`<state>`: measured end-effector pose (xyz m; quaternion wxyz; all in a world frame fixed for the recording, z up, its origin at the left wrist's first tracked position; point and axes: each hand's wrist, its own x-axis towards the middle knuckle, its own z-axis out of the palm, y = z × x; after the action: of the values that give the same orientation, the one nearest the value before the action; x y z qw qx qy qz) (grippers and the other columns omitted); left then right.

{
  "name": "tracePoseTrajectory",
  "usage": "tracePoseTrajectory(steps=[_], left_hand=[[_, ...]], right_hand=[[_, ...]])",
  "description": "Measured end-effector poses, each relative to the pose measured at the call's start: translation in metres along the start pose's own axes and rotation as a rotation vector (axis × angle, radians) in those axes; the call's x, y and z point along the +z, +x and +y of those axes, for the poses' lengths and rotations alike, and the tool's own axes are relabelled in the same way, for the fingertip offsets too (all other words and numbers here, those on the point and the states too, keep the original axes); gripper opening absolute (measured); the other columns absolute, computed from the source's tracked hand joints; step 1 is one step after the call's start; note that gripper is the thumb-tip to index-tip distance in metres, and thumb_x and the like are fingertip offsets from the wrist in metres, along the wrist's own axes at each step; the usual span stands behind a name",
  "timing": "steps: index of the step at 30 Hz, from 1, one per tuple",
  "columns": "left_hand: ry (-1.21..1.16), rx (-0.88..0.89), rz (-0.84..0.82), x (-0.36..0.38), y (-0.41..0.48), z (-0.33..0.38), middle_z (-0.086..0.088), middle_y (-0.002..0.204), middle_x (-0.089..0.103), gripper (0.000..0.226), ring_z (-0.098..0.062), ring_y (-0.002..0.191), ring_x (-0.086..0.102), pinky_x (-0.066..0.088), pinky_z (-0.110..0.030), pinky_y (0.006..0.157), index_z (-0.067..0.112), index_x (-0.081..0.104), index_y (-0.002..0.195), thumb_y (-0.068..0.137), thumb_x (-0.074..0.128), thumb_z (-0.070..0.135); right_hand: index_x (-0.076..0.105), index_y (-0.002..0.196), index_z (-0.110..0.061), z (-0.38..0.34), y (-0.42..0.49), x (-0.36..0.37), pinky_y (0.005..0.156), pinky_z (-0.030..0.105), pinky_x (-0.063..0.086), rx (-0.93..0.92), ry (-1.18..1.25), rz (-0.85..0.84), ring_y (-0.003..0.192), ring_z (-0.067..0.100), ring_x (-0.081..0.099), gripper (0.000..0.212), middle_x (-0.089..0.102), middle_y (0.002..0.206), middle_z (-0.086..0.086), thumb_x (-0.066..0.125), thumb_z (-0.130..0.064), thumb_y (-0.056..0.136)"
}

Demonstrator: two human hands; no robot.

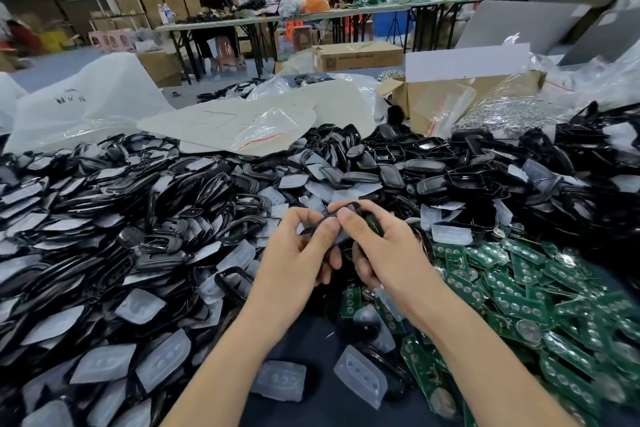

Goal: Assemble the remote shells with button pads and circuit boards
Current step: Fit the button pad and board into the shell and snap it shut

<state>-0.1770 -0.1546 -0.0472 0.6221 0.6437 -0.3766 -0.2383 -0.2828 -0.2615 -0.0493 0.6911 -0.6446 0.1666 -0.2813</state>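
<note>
Both hands are up over the middle of the table and they share one piece: the left hand [298, 250] and the right hand [391, 253] meet thumb to thumb, fingers curled, pinching a black remote shell [348, 205] between them. A translucent button pad [341, 236] shows just under the thumbs, against the shell, and a sliver of green circuit board [375, 226] peeks out beside the right forefinger. How far either one is seated I cannot tell, because the fingers cover most of the piece. Down between the forearms, on the dark blue table [306, 350], loose pads [360, 378] lie flat, near one another but apart. Off to the left a broad heap of shells and pads [104, 225] runs right to the picture's edge. Beyond the hands sits a pile of bare black shells [433, 166], glossy and jumbled. On the right, a spread of green boards [519, 291] comes in close beside the right forearm. Further back on the table stand an open cardboard box [467, 94] and a big cloudy plastic bag [86, 104]. Across the room, people are at long tables [221, 23] in front of stacked cartons.
</note>
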Motion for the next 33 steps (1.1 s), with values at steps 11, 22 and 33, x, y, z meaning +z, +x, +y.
tracePoseTrajectory(steps=[11, 22, 33], left_hand=[[-0.143, 0.087, 0.033, 0.008, -0.008, -0.003, 0.007, 0.061, 0.053, 0.017, -0.011, 0.051, 0.048, 0.042, -0.019, 0.049, 0.033, 0.067, 0.106, 0.106, 0.051, 0.03], [-0.191, 0.054, 0.062, 0.011, -0.011, 0.0, 0.004, 0.063, 0.049, 0.031, -0.014, 0.053, 0.046, 0.042, -0.021, 0.049, 0.034, 0.07, 0.106, 0.109, 0.041, 0.023], [-0.123, 0.083, 0.035, 0.01, -0.011, 0.001, 0.004, 0.068, 0.055, 0.029, -0.011, 0.053, 0.048, 0.043, -0.02, 0.05, 0.033, 0.068, 0.113, 0.109, 0.041, 0.024]], right_hand=[[0.074, 0.103, -0.031, -0.002, -0.001, 0.01, 0.039, 0.019, 0.035, -0.038, 0.157, -0.004, 0.04, 0.007, 0.042, 0.016, 0.053, 0.049, -0.006, 0.058, -0.032, 0.101], [0.074, 0.107, -0.03, 0.001, -0.002, 0.009, 0.042, 0.02, 0.038, -0.036, 0.131, 0.012, 0.041, 0.009, 0.043, 0.016, 0.053, 0.049, -0.004, 0.06, -0.036, 0.099], [0.076, 0.103, -0.031, 0.003, 0.0, 0.007, 0.041, 0.02, 0.039, -0.03, 0.129, 0.068, 0.044, 0.009, 0.047, 0.014, 0.055, 0.052, -0.002, 0.062, -0.031, 0.1]])
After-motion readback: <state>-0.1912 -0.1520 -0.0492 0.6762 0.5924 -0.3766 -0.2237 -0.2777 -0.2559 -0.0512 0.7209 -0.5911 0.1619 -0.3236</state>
